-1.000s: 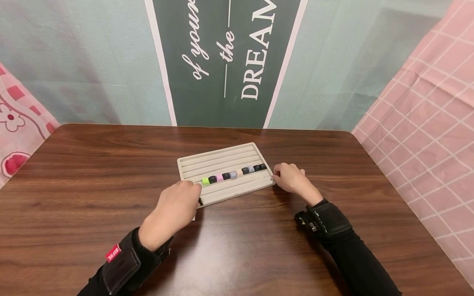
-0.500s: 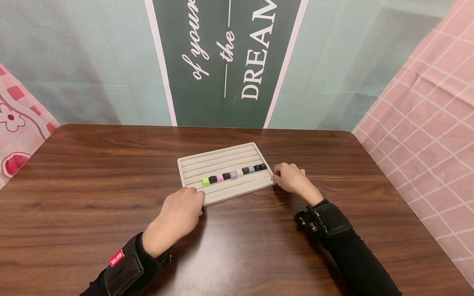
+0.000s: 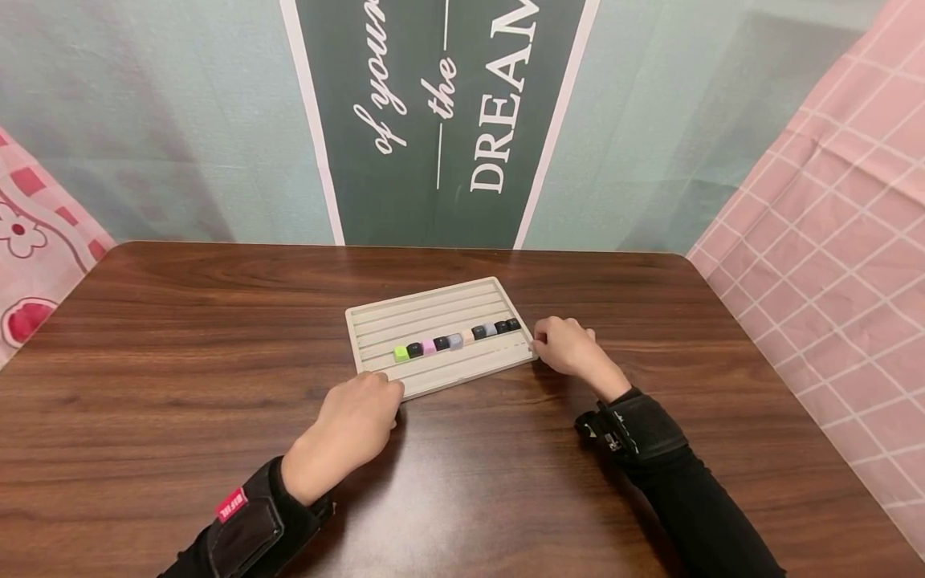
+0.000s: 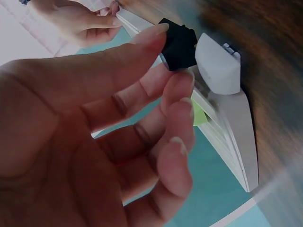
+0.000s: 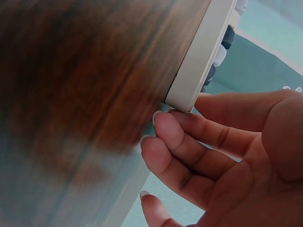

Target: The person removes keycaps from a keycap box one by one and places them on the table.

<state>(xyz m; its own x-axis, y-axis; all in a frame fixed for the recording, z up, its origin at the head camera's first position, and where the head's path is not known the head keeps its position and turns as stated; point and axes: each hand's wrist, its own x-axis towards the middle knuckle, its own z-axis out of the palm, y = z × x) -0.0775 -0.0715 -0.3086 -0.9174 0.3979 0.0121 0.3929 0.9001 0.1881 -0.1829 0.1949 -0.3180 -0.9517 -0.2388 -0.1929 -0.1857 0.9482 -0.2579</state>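
Observation:
A pale tray with ridged rows lies slanted on the table. One row holds a line of keycaps, from a lime green keycap on the left to a black keycap at the right end. At the tray's near left corner is my left hand; thumb and index finger pinch a black keycap. Right beside it, at the tray's near edge in the left wrist view, is a white keycap. My right hand grips the tray's near right corner between thumb and fingers.
The brown wooden table extends around the tray on all sides. Behind it hangs a pale blue cloth with a dark green lettered panel. A pink grid cloth hangs on the right.
My left hand has shifted right and toward me along the tray's near left corner. A dark piece seen by its fingers earlier is now hidden in the head view. The right hand stays put.

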